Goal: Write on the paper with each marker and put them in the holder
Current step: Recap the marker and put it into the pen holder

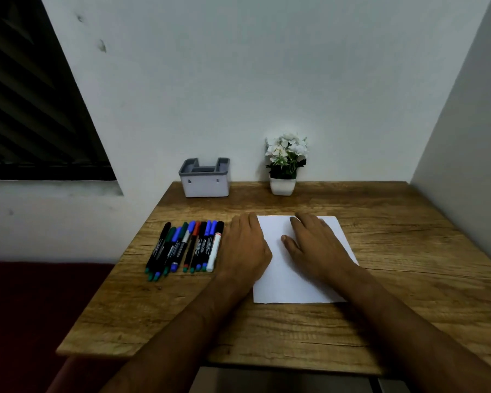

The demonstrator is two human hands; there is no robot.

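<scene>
A white sheet of paper (284,268) is being pressed flat on a wooden table (408,265) by two bare hands. The right hand (315,245) is being laid palm-down on the sheet, fingers straight and slightly spread, nothing gripped. The left hand (245,248) is being rested flat across the paper's nine o'clock edge, fingers extended, holding nothing. A row of capped markers (186,246) is lying just beside it at nine o'clock. The grey-rimmed holder (205,178) is standing at eleven o'clock by the wall, a potted white flower (284,163) at twelve.
</scene>
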